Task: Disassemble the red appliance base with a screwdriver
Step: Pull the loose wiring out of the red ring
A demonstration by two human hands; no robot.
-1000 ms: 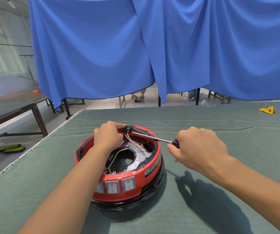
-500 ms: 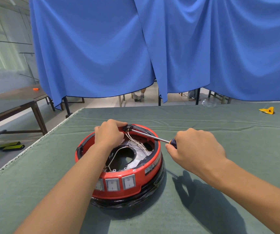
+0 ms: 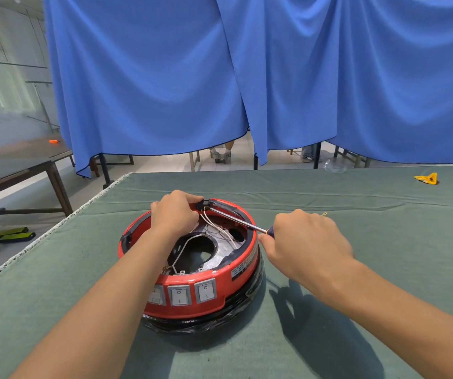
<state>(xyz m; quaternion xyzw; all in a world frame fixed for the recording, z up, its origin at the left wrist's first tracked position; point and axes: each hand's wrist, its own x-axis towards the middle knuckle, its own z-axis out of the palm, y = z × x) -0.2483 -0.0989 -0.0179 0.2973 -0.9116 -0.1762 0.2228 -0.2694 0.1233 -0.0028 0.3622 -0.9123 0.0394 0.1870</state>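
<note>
The round red appliance base [image 3: 192,295] sits upside down on the green cloth, its inside open with white wires and a metal plate showing, three grey rocker switches on its near wall. My left hand [image 3: 174,213] grips the base's far rim beside a small black part [image 3: 203,205]. My right hand [image 3: 306,239] grips the handle of a screwdriver [image 3: 237,220], whose steel shaft runs left across the base with its tip at that black part. The handle is almost wholly hidden in my fist.
The green-covered table [image 3: 356,269] stretches right and back; its left edge runs diagonally. A yellow object [image 3: 426,178] lies at the far right, a tiny gold-coloured piece [image 3: 324,213] just beyond my right hand. Blue curtains hang behind; a dark table [image 3: 15,165] stands left.
Both hands and the screwdriver stay in the same place on the base; only the view has shifted slightly.
</note>
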